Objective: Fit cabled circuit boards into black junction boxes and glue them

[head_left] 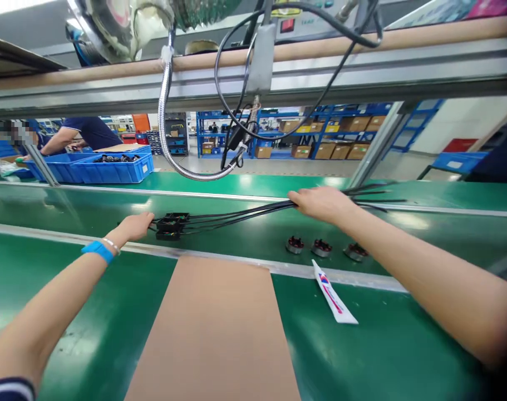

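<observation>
My left hand [137,226] is closed at the left end of a small cluster of black, square plastic housings [172,224]; its fingertips are partly hidden. Several thin black cables [240,211] run from the housings to the right. My right hand [320,203] is wrapped round this bundle, and loose cable ends fan out beyond it. Below the right hand, three small round metal parts with dark tops, one of them a motor-like piece [295,245], sit on the green belt [236,242]. Nearer to me lies a white tube [332,295] with a pointed tip.
A brown cardboard sheet [215,328] lies on the green bench in front of me. Overhead, a metal rail [211,83] carries a hanging flexible metal hose [163,122] and black cords. Blue bins [115,172] stand at the back left, near another person [86,133].
</observation>
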`<state>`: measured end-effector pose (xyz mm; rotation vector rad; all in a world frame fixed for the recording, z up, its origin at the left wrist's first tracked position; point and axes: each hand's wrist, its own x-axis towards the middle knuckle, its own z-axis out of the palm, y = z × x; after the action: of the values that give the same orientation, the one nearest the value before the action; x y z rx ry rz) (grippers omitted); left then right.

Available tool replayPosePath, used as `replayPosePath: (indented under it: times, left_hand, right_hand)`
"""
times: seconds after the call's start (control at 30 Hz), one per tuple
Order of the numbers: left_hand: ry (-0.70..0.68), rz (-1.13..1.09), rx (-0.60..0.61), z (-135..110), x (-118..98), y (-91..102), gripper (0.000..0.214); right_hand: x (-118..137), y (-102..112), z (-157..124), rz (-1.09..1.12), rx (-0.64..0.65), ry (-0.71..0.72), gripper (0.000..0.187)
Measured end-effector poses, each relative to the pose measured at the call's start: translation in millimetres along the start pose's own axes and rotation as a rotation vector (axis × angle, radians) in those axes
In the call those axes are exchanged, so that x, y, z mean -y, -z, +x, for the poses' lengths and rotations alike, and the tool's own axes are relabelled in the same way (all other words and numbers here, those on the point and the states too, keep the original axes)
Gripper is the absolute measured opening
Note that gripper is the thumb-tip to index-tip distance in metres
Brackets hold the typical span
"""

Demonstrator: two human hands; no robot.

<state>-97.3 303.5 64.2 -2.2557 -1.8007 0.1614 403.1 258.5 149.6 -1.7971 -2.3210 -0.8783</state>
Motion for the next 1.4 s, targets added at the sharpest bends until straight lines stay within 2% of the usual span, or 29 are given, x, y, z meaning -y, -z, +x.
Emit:
replayPosePath:
  times: [0.1,0.2,0.27,0.33,0.43,0.5,0.6,0.67,0.77,0.83,0.87,0.93,0.97,1.0,1.07,1.13,1.2,1.3,1.4]
  left_hand:
    - [0.093,0.005,-0.058,36.0,-2.1,-14.5,0.032]
    - [0.207,0.002,-0.096,50.7,-5.1,-38.3,0.033]
    - [0.281,-0.016,-0.098,49.5,1.0,-52.5,0.034]
    - [0.339,-0.046,-0.100,40.0,15.8,-60.0,0.035]
    - [0.402,-0.091,-0.119,8.0,49.3,-56.6,0.035]
    - [0.442,-0.112,-0.137,-29.8,75.2,-47.9,0.035]
    - [0.523,-0.129,-0.152,-115.9,117.9,-35.0,0.036]
    - [0.614,-0.135,-0.144,-190.7,150.2,-32.2,0.038]
    - [0.814,-0.157,-0.083,-322.0,191.4,-38.8,0.038]
    - [0.939,-0.204,-0.013,-410.6,200.4,-49.5,0.036]
    - [0.991,-0.241,0.030,-450.7,198.5,-57.3,0.034]
    - [1.068,-0.326,0.120,-516.7,185.8,-78.6,0.032]
    - [1.093,-0.371,0.166,-541.5,177.3,-91.8,0.032]
    - [1.108,-0.414,0.208,-560.6,168.6,-106.0,0.032]
    - [1.116,-0.495,0.283,-583.3,153.0,-135.0,0.032]
    - [1.092,-0.557,0.342,-589.5,142.1,-161.6,0.031]
    - [1.035,-0.596,0.377,-585.5,135.9,-184.1,0.032]
    - [0.924,-0.628,0.398,-575.1,131.3,-210.4,0.032]
    - [0.825,-0.674,0.415,-571.0,126.3,-229.8,0.032]
  right_hand:
    - [10.6,-33.2,49.6,0.000,0.075,0.050,0.026]
    - [27.7,-71.0,60.9,0.020,0.116,0.032,0.035]
    - [41.3,-91.7,56.9,0.034,0.149,0.019,0.034]
    - [58.7,-102.1,51.8,0.049,0.171,0.030,0.028]
    - [97.8,-94.3,45.8,0.098,0.173,0.124,0.032]
    - [134.9,-77.5,36.5,0.159,0.163,0.249,0.036]
    - [200.9,-52.2,3.3,0.277,0.138,0.491,0.037]
    - [245.4,-44.7,-26.1,0.378,0.097,0.650,0.037]
    - [312.8,-40.0,-63.2,0.690,-0.063,0.896,0.032]
    - [358.3,-24.1,-81.9,0.825,-0.082,1.031,0.031]
    - [380.2,-9.4,-89.9,0.860,-0.057,1.090,0.030]
    - [421.8,31.9,-102.8,0.896,0.025,1.203,0.028]
    - [442.1,56.4,-107.8,0.902,0.076,1.258,0.028]
    - [463.1,81.6,-111.7,0.911,0.121,1.313,0.027]
    - [510.0,129.2,-116.6,0.908,0.211,1.407,0.024]
    - [566.4,166.3,-118.8,0.867,0.293,1.482,0.018]
    - [629.6,188.3,-120.1,0.769,0.382,1.494,0.021]
    - [717.1,191.3,-126.1,0.656,0.485,1.443,0.027]
    - [771.7,166.5,-141.8,0.518,0.640,1.446,0.030]
